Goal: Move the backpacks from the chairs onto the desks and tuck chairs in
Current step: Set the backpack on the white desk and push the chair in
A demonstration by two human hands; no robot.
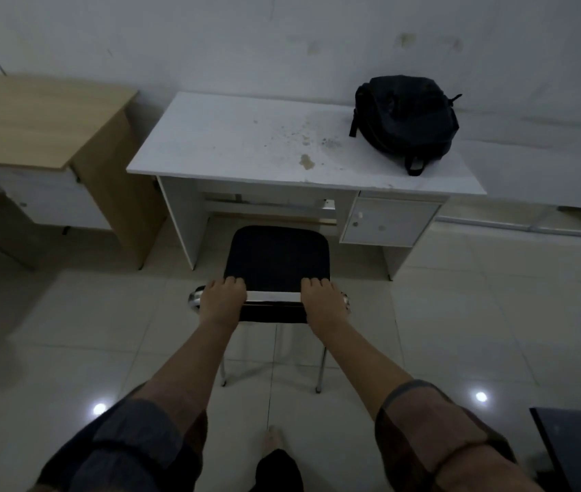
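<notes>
Your view showed a chair [276, 259] with a matt black cloth seat and polished chrome metal tubing, glinting at the frame's centre. Behind it stood a white desk [232, 143] with a smooth, matt laminate top, stained and speckled right of its middle. At upper right lay a backpack [404, 118] of black, faintly sheened fabric. At upper left, a wooden desk [33, 115] showed pale wood-grain laminate. The floor [495, 314] was glossy tile, mirroring lamps.

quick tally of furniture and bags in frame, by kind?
Desks: 2, white desk and wooden desk
Chairs: 1, black chair, held by left hand and right hand
Backpacks: 1, black backpack on the white desk
Total: 4
</notes>
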